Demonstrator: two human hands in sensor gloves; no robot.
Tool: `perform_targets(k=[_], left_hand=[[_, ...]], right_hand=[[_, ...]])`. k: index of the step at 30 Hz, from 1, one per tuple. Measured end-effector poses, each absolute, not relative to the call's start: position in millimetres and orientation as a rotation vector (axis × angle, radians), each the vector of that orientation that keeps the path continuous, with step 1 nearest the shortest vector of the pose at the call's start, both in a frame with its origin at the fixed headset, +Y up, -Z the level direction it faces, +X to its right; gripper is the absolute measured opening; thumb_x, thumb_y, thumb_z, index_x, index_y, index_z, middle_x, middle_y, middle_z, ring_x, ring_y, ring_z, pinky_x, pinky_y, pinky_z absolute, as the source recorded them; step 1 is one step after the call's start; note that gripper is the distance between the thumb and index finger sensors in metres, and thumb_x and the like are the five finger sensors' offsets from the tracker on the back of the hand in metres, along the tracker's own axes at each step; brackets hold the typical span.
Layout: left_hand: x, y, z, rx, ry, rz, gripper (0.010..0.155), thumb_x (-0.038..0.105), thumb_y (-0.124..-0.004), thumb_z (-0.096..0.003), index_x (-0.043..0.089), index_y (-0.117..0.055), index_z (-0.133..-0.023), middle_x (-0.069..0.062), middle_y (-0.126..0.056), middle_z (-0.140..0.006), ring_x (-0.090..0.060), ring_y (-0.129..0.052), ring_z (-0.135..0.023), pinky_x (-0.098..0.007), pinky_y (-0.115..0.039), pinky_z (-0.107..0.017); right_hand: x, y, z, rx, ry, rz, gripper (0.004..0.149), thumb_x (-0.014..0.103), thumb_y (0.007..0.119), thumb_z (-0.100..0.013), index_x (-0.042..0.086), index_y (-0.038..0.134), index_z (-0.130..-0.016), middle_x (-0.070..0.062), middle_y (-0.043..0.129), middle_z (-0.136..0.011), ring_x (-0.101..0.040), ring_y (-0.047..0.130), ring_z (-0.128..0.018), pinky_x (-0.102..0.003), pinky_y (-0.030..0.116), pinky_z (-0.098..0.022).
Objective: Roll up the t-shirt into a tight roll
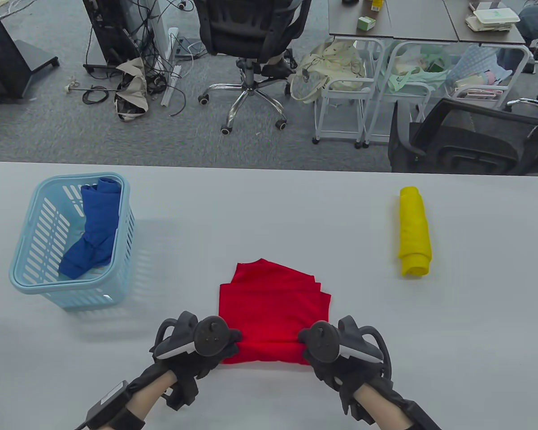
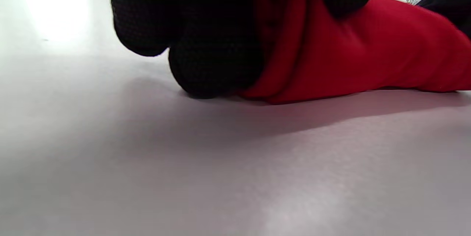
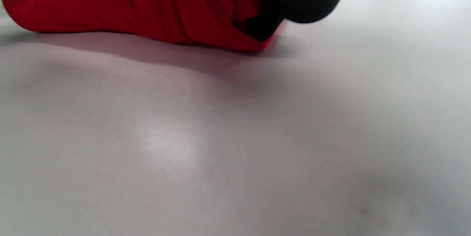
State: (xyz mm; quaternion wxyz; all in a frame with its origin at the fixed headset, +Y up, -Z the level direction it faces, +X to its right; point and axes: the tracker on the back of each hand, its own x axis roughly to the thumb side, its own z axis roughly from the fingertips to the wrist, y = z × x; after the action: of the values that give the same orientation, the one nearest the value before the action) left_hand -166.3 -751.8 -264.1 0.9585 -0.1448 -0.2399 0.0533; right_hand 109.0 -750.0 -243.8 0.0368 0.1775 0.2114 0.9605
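Both gloved hands, left hand (image 1: 193,345) and right hand (image 1: 336,349), clamp their grip on the red t-shirt's (image 1: 273,304) near rolled edge on the desk (image 1: 269,215); rolling evenly should keep it tight.

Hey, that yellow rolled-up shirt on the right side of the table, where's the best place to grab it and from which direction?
Grip the yellow roll around its middle, coming down from above with fingers on its two long sides. It lies flat on the table, lengthwise away from the person, with open space around it. A mid-length hold would likely keep the layers wrapped; lifting by an end could let it unroll.
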Motion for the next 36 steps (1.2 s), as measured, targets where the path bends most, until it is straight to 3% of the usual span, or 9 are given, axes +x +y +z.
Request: perform_targets(k=[3, 7, 12, 16, 19, 25, 30, 33, 36], left_hand=[[-171, -751, -267, -0.247, -0.408, 0.07, 0.054, 0.055, -0.061, -0.0478, 0.03, -0.084, -0.09, 0.011, -0.105, -0.063, -0.01, -0.108, -0.049, -0.039, -0.087, -0.056], [-171, -751, -262, -0.164, -0.304, -0.056, 0.057, 0.056, -0.066, -0.0462, 0.031, -0.076, -0.097, 0.008, -0.098, -0.079, -0.015, -0.102, -0.064, -0.043, -0.081, -0.063], [-157, -732, -243, 0.029, -0.384, -0.181, 0.059, 0.052, -0.073, -0.0451, 0.034, -0.068, -0.101, 0.007, -0.088, -0.093, -0.014, -0.097, -0.075, -0.044, -0.078, -0.068], [-142, -735, -229, -0.092, -0.548, -0.107, 0.059, 0.052, -0.075, -0.0444, 0.037, -0.068, -0.101, 0.005, -0.084, -0.098, -0.017, -0.093, -0.082, -0.045, -0.076, -0.07], [-137, -751, -229, -0.103, -0.602, -0.264, 0.065, 0.053, -0.075, -0.0434, 0.039, -0.059, -0.105, 0.005, -0.074, -0.107, -0.018, -0.086, -0.093, -0.046, -0.072, -0.074], [-137, -758, -233, -0.106, -0.601, -0.281, 0.069, 0.053, -0.075, -0.0439, 0.036, -0.055, -0.107, 0.003, -0.072, -0.109, -0.019, -0.085, -0.094, -0.046, -0.071, -0.075], [-132, -757, -236, -0.066, -0.601, -0.327, 0.063, 0.051, -0.073, -0.0458, 0.035, -0.06, -0.106, 0.005, -0.08, -0.102, -0.015, -0.091, -0.087, -0.045, -0.075, -0.073], [-138, -751, -243, -0.146, -0.582, -0.173, 0.053, 0.046, -0.072, -0.0475, 0.035, -0.071, -0.1, 0.006, -0.09, -0.092, -0.013, -0.099, -0.076, -0.043, -0.079, -0.069], [-146, -749, -249, -0.252, -0.559, -0.006, 0.052, 0.044, -0.071, -0.0483, 0.032, -0.073, -0.099, 0.005, -0.094, -0.087, -0.014, -0.1, -0.07, -0.043, -0.081, -0.067]], right_hand=[[115, -754, -249, 0.397, 0.623, 2.96, 0.071, 0.051, 0.055, -0.061, 0.014, 0.029, -0.115, -0.012, 0.059, -0.105, -0.023, 0.085, -0.076, -0.042, 0.072, -0.058], [118, -755, -253, 0.349, 0.64, 2.914, 0.072, 0.053, 0.058, -0.061, 0.013, 0.031, -0.115, -0.011, 0.06, -0.103, -0.021, 0.085, -0.073, -0.043, 0.072, -0.058], [117, -756, -253, 0.338, 0.635, 2.929, 0.073, 0.053, 0.059, -0.06, 0.013, 0.032, -0.115, -0.011, 0.061, -0.104, -0.021, 0.085, -0.073, -0.043, 0.072, -0.057], [117, -755, -251, 0.336, 0.625, 2.941, 0.072, 0.055, 0.06, -0.06, 0.014, 0.036, -0.114, -0.01, 0.062, -0.104, -0.021, 0.086, -0.073, -0.043, 0.073, -0.057], [116, -751, -249, 0.312, 0.571, 3.006, 0.074, 0.057, 0.061, -0.058, 0.014, 0.038, -0.114, -0.012, 0.063, -0.103, -0.023, 0.087, -0.073, -0.044, 0.073, -0.056], [107, -725, -235, 0.417, 0.242, 3.205, 0.06, 0.045, 0.071, -0.059, 0.029, 0.047, -0.111, -0.015, 0.038, -0.114, -0.034, 0.061, -0.096, -0.053, 0.054, -0.07], [83, -742, -225, 0.796, 0.497, 3.045, 0.068, 0.047, 0.074, -0.056, 0.023, 0.042, -0.112, -0.012, 0.039, -0.115, -0.036, 0.055, -0.101, -0.056, 0.049, -0.072], [71, -758, -221, 0.822, 0.57, 3.169, 0.086, 0.051, 0.072, -0.055, 0.018, 0.021, -0.115, -0.014, 0.027, -0.118, -0.043, 0.042, -0.107, -0.059, 0.044, -0.073], [67, -756, -222, 0.784, 0.507, 3.206, 0.076, 0.049, 0.068, -0.058, 0.02, 0.027, -0.115, -0.012, 0.035, -0.117, -0.04, 0.05, -0.105, -0.057, 0.048, -0.073]])
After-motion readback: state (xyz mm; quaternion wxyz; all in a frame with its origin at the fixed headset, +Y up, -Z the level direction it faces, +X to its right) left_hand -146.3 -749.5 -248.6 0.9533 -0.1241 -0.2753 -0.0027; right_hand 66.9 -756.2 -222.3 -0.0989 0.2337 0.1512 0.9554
